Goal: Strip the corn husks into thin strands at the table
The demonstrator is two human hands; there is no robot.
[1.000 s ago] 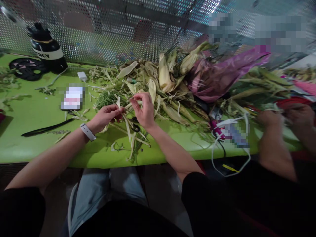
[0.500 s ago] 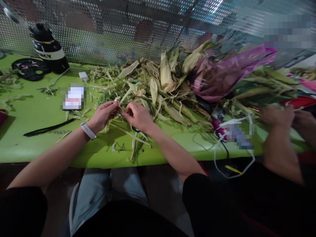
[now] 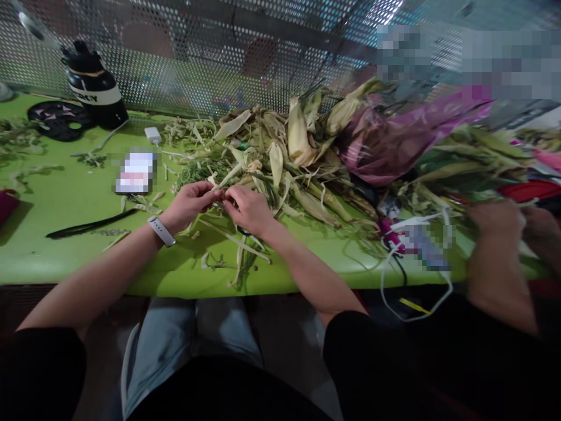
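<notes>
My left hand [image 3: 189, 204], with a white watch band [image 3: 161, 231] at the wrist, is closed in a pinch. A pale strip of corn husk [image 3: 213, 181] pokes out above its fingertips. My right hand [image 3: 249, 211] is pinched too, its fingertips meeting those of the left over the same strip. Most of what lies between the fingers is hidden. Just behind them is a bundle of thin green strands [image 3: 193, 172]. Dried corn husks [image 3: 302, 137] are heaped beyond and to the right. Loose pale husk strips [image 3: 239, 257] lie below my hands, near the table edge.
On the green table [image 3: 87, 257] are a phone [image 3: 137, 171], a white charger [image 3: 153, 135], a black strap [image 3: 92, 224] and a black bottle [image 3: 99, 93]. A purple plastic bag [image 3: 385, 140] and white cable [image 3: 383, 280] are to the right. A co-worker's hands [image 3: 497, 219] work at far right.
My right hand has come down and left to meet the left hand's fingertips. The long husk strip that hung below my left hand no longer shows there. The view has shifted slightly.
</notes>
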